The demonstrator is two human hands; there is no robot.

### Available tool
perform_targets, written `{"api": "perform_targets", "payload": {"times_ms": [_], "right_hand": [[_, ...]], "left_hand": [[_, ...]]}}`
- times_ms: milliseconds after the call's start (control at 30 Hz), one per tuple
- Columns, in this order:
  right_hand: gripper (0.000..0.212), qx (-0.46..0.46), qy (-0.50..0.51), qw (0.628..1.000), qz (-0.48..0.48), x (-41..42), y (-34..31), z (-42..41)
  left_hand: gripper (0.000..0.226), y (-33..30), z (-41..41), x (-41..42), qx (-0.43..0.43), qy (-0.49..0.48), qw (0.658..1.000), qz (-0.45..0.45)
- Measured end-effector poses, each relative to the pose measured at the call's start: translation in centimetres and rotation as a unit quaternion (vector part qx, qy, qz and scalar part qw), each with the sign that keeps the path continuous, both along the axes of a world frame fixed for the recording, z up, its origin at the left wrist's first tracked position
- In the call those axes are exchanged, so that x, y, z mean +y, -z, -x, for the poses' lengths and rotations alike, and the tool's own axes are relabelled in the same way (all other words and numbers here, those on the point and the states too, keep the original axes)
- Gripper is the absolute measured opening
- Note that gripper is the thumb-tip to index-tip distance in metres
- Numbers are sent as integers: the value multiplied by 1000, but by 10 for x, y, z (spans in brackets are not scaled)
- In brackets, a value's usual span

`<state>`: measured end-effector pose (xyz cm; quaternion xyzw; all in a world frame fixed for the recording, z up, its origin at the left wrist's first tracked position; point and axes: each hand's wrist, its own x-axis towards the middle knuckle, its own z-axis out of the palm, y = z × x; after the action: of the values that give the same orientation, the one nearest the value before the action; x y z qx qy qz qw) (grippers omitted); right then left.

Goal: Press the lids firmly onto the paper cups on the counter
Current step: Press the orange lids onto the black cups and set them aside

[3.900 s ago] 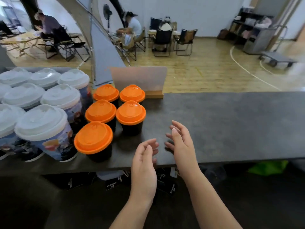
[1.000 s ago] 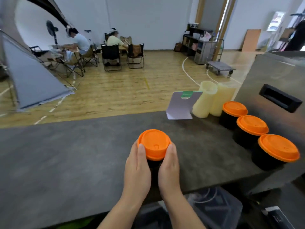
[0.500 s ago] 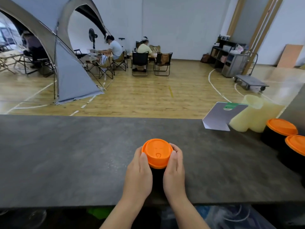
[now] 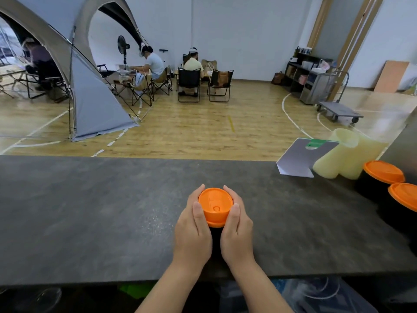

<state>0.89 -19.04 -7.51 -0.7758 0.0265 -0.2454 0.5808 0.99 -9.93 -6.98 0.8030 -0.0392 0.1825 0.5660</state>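
1. Both hands wrapped one cup: the left hand [image 4: 193,231] curled round its left side and the right hand [image 4: 236,231] round its right side, fingers reaching past the far rim of the lid.
2. Each thumb lay along the near side of the orange lid [image 4: 215,205], one to either side, touching its raised dome.
3. Beneath the lid, the black paper cup [image 4: 216,240] was almost wholly hidden between the palms; only a dark strip showed.
4. Cup and lid stood on the dark grey counter [image 4: 90,211], near its near edge and about midway along it.
5. Two more black cups with orange lids [image 4: 383,171] stood at the far right of the counter, well apart from the held cup, the nearer one [image 4: 404,196] cut by the frame edge.
6. Just to the far side of them lay pale yellow cup stacks [image 4: 347,159], tilted on their sides, beside a small grey card stand [image 4: 297,159].
7. Beyond the counter, a wooden floor [image 4: 203,132] carried a grey tent [image 4: 94,105], folding chairs and seated persons.
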Motion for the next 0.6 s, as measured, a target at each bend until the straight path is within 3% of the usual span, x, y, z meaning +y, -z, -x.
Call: {"api": "perform_targets", "payload": {"times_ms": [267, 400, 600], "right_hand": [[46, -14, 7, 999, 40, -3, 3, -1], [43, -5, -37, 999, 7, -10, -3, 1], [22, 3, 2, 1000, -28, -22, -13, 2]], "left_hand": [[46, 5, 1, -2, -4, 4, 1000, 11], [39, 4, 1, 7, 2, 28, 1000, 5], [23, -15, -26, 35, 12, -19, 999, 36]]}}
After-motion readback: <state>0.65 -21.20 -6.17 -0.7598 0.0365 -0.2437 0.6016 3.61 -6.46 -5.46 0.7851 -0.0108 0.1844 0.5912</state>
